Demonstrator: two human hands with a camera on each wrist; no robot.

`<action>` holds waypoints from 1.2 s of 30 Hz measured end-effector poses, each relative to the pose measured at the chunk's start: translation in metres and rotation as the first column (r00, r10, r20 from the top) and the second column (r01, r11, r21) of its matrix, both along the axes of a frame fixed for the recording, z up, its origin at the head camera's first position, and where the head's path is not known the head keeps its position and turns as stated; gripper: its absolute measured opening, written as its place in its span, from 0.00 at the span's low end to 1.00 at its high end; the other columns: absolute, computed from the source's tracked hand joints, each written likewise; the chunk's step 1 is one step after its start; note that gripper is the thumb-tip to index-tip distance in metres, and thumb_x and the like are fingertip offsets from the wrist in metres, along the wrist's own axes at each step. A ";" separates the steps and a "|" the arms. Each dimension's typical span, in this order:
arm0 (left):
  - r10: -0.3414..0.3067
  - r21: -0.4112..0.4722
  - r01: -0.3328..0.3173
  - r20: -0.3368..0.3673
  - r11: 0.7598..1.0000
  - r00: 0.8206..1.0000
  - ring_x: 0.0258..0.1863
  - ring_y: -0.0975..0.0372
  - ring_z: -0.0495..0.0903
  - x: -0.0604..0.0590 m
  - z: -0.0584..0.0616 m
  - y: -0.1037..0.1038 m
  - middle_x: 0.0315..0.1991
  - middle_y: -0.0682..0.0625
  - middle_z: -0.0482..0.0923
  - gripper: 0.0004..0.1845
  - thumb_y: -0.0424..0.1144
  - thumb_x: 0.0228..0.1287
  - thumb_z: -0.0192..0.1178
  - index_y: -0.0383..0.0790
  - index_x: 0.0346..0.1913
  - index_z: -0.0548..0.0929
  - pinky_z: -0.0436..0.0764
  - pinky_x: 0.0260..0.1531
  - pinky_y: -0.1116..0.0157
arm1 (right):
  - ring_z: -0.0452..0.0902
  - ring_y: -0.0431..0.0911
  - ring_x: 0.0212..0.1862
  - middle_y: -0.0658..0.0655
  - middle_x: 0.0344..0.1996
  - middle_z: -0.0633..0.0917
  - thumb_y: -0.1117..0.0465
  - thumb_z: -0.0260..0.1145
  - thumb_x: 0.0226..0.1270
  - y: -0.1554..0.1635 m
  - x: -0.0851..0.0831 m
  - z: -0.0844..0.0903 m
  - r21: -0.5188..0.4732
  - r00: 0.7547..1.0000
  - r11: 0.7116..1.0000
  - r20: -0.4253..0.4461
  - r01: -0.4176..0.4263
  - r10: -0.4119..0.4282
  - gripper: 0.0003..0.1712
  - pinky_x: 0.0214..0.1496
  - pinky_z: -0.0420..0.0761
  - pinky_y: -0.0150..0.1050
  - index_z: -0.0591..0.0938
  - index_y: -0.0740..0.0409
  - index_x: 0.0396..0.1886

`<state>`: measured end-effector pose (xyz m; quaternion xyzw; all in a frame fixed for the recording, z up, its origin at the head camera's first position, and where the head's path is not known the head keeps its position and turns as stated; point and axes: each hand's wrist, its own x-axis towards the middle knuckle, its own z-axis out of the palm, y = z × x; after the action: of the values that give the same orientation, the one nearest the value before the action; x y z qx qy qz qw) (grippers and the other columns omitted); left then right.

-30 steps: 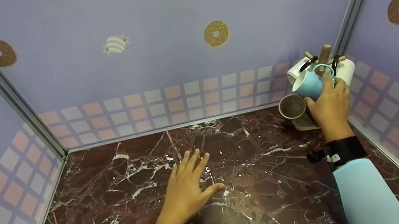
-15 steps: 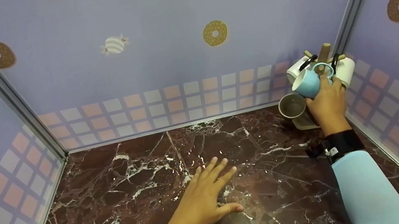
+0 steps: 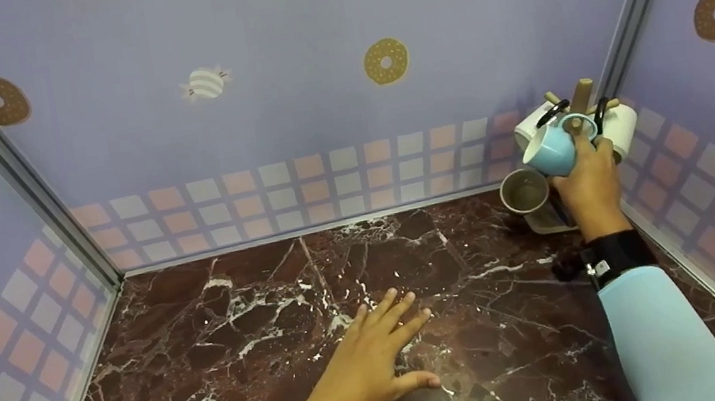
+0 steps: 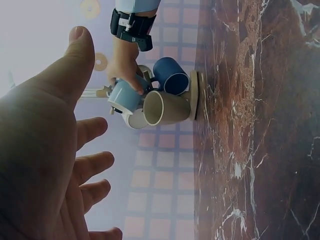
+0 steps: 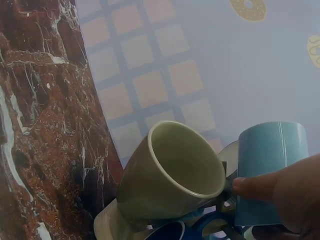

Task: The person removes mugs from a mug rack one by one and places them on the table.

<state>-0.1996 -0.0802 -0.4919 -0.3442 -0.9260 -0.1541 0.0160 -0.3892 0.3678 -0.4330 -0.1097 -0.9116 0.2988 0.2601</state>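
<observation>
At the mug rack [image 3: 581,95], right hand [image 3: 590,181] grips half-hidden light blue mug [image 3: 550,150]; left hand [image 3: 362,368] lies flat

In the right wrist view, the right hand [image 5: 292,197] fills the lower right corner, its thumb tip pressed against the side of a light blue mug [image 5: 267,167] that it holds. Just left of that mug and touching it, a cream-green mug [image 5: 170,180] lies tilted with its open mouth facing up and to the right. Below these, the rim of a dark blue mug [image 5: 167,232] shows at the bottom edge. A pale flat base [image 5: 105,222] sits under the mugs on the dark red marble table [image 5: 40,125]. Behind them rises a lilac wall [image 5: 200,55] with pink and cream squares and printed doughnuts.
</observation>
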 end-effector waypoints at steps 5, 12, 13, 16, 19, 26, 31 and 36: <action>-0.005 0.012 0.005 0.016 1.000 1.000 0.95 0.51 0.49 0.000 0.000 0.000 0.94 0.55 0.49 0.53 0.83 0.69 0.56 0.65 0.92 0.60 0.54 0.91 0.35 | 0.72 0.80 0.76 0.79 0.80 0.67 0.67 0.83 0.62 -0.002 0.001 0.001 -0.008 1.000 1.000 -0.006 -0.011 0.011 0.53 0.79 0.76 0.77 0.70 0.62 0.86; 0.011 0.014 -0.012 0.029 1.000 1.000 0.96 0.52 0.47 0.001 0.001 -0.002 0.95 0.56 0.48 0.53 0.84 0.69 0.56 0.66 0.91 0.61 0.52 0.92 0.35 | 0.72 0.79 0.77 0.78 0.80 0.67 0.66 0.85 0.62 -0.005 0.007 0.004 -0.021 0.999 1.000 -0.037 -0.005 0.005 0.55 0.78 0.77 0.76 0.70 0.59 0.87; 0.013 0.014 -0.013 0.031 1.000 0.999 0.96 0.52 0.47 0.001 0.001 -0.002 0.95 0.56 0.48 0.53 0.84 0.68 0.56 0.66 0.91 0.61 0.52 0.92 0.35 | 0.72 0.79 0.77 0.77 0.80 0.67 0.66 0.86 0.62 -0.005 0.008 0.004 -0.023 0.999 1.000 -0.040 -0.005 0.004 0.56 0.77 0.77 0.76 0.70 0.57 0.88; 0.013 0.017 -0.014 0.034 1.000 0.999 0.96 0.52 0.47 0.001 0.002 -0.003 0.95 0.56 0.48 0.53 0.83 0.68 0.57 0.67 0.91 0.60 0.52 0.92 0.35 | 0.72 0.78 0.77 0.78 0.79 0.68 0.66 0.85 0.62 -0.007 0.011 0.003 -0.031 0.998 0.999 -0.057 -0.011 0.009 0.57 0.77 0.77 0.76 0.69 0.55 0.89; 0.013 0.018 -0.014 0.036 1.000 0.999 0.96 0.51 0.47 0.001 0.002 -0.004 0.95 0.55 0.48 0.53 0.83 0.68 0.57 0.67 0.91 0.60 0.52 0.92 0.35 | 0.72 0.78 0.77 0.79 0.78 0.68 0.66 0.86 0.61 -0.010 0.014 0.001 -0.036 0.997 0.999 -0.081 -0.016 0.014 0.57 0.78 0.76 0.76 0.70 0.55 0.89; 0.016 0.022 -0.017 0.031 1.000 0.999 0.96 0.51 0.48 0.001 0.003 -0.006 0.95 0.56 0.48 0.53 0.83 0.68 0.57 0.68 0.92 0.60 0.53 0.92 0.35 | 0.73 0.78 0.76 0.79 0.76 0.70 0.68 0.85 0.59 -0.023 0.024 0.002 -0.052 0.994 0.998 -0.110 -0.024 0.018 0.56 0.79 0.77 0.75 0.72 0.54 0.88; 0.024 0.023 -0.024 0.025 0.999 0.999 0.95 0.50 0.49 0.000 0.005 -0.006 0.95 0.56 0.47 0.53 0.83 0.69 0.57 0.67 0.91 0.60 0.53 0.92 0.35 | 0.74 0.77 0.76 0.78 0.76 0.72 0.66 0.88 0.58 -0.036 0.034 0.006 -0.081 0.990 0.996 -0.139 -0.034 0.023 0.57 0.80 0.76 0.75 0.73 0.54 0.87; 0.063 0.016 -0.063 -0.008 0.998 0.998 0.95 0.48 0.51 -0.002 0.007 -0.005 0.95 0.54 0.50 0.53 0.84 0.68 0.55 0.64 0.90 0.65 0.56 0.92 0.37 | 0.73 0.75 0.77 0.78 0.75 0.75 0.63 0.91 0.56 -0.051 0.042 0.011 -0.122 0.980 0.989 -0.191 -0.082 0.058 0.58 0.84 0.72 0.73 0.74 0.58 0.86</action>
<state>-0.2018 -0.0856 -0.4844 -0.3156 -0.9350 -0.1593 0.0276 -0.3467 0.3167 -0.4224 -0.0656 -0.8653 0.3751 0.3260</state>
